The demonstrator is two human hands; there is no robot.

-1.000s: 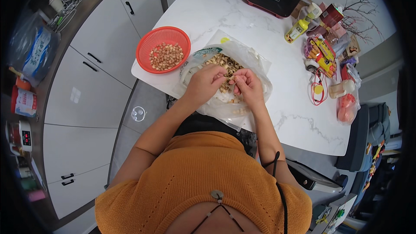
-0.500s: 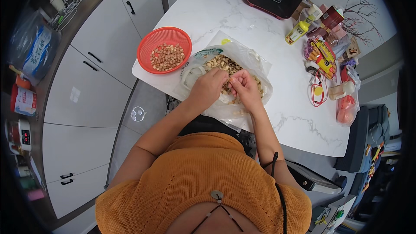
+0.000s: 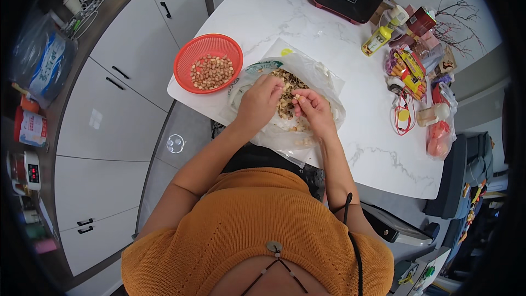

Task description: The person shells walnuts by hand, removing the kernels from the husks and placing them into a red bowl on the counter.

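One white, grey-veined surface (image 3: 378,148) bears a crumpled, translucent plastic bag (image 3: 327,81); above its heap of brown shells (image 3: 286,111), the left hand (image 3: 257,103) curls inward, grip unclear; the right hand (image 3: 318,112), just apart, pinches a small pale piece (image 3: 296,97).

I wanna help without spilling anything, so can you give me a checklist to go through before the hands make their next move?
1. Plastic bag open on top: ok, the shell bits show inside.
2. Right hand has a hold: ok, a small pale piece is at its fingertips.
3. Left hand free: cannot tell, its bent fingers could hide something.
4. Hands apart: ok, there's a gap between them.
5. Red basket upright: ok, with nuts in it.
6. Basket well away from the table edge: not ok, it looks right by the corner.
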